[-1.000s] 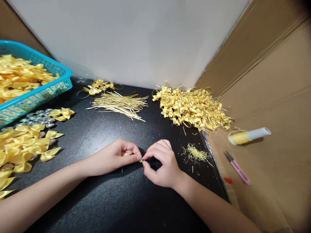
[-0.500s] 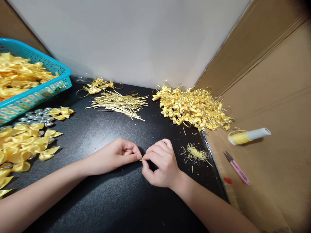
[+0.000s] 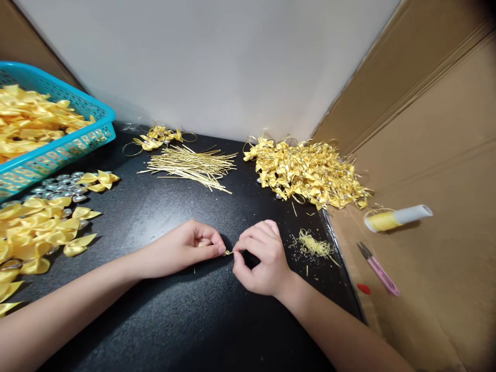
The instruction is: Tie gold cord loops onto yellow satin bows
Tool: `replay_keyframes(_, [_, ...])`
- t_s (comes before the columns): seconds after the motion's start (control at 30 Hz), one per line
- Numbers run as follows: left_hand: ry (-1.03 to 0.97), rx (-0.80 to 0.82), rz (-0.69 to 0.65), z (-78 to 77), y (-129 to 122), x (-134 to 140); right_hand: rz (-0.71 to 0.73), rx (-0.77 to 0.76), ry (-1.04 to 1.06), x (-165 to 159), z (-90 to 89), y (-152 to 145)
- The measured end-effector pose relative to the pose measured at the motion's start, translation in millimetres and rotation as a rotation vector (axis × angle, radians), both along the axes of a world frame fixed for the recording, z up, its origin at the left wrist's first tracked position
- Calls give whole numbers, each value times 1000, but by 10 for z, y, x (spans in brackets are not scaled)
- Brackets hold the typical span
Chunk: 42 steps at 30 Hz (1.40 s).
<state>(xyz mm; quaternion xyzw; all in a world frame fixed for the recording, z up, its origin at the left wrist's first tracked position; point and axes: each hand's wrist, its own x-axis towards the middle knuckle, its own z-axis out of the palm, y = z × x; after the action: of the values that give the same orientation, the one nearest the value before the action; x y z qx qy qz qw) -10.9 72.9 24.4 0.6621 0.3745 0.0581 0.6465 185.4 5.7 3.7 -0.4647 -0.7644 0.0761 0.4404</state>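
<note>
Over the middle of the black table, my left hand (image 3: 196, 243) pinches one end of a short gold cord (image 3: 228, 253) between thumb and forefinger. A small knot or loop shows in the cord close to the left fingertips. My right hand (image 3: 261, 256) is closed in a pinch on the cord's other end, a short gap from the left. Most of the cord is hidden by the fingers. Beyond the hands lies a bundle of cut gold cords (image 3: 189, 165). A tangle of thin cord scraps (image 3: 313, 244) lies right of my right hand.
A blue basket (image 3: 104, 116) of yellow bows stands at the left. Near it lie loose yellow bows (image 3: 58, 230) and silver beads (image 3: 64, 183). Finished-looking bows with loops (image 3: 306, 173) are heaped at the back right. Pink-handled snips (image 3: 377, 268) and a spool tube (image 3: 399, 217) rest on the cardboard.
My right hand has moved slightly right, away from the left, and a short stretch of the knotted cord now shows between them. The left hand has stayed in place.
</note>
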Motion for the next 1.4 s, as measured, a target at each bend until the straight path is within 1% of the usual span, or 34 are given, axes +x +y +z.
replay_keyframes(0.23, [17,-15,1,-15,4,0,11,-73,-15,19,19,-14])
replay_keyframes(0.4, [12,-6,-12,-18,-1,-7,72,-17,-37,-29,-27,2])
replay_keyframes(0.6, [-11,7,12,-11,8,2,15,-21,-2,-43,-93,14])
replay_keyframes(0.9, [8,8,-4,-40,16,-11,-30,15,35,-59,-42,15])
replay_keyframes(1.07, [18,12,-11,10,8,19,-26,-45,7,-59,-35,19])
replay_keyframes(1.2, [8,3,-9,44,6,32,-14,-44,-5,-38,-29,24])
replay_keyframes(1.4, [4,-4,1,4,10,8,-16,-50,-93,18,-34,30])
